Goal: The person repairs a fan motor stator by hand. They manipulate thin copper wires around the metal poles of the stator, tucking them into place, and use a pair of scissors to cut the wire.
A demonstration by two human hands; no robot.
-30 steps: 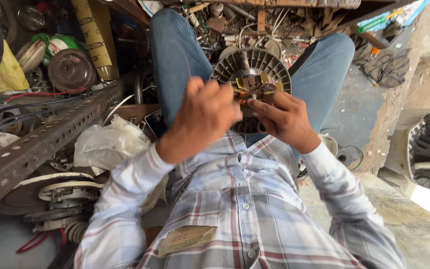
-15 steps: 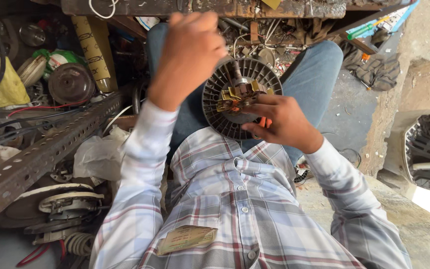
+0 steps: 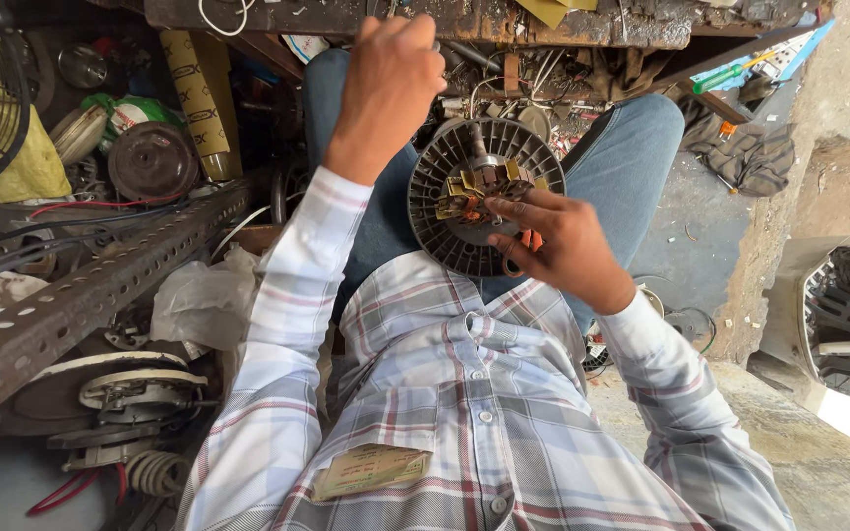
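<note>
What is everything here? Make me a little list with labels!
Right hand: holds a round ribbed fan motor on the lap
Motor middle: copper wire coils
Left hand: raised up at the rusty workbench edge
Clothes: checked shirt, blue jeans
Left side: holed metal bar, plastic bag
</note>
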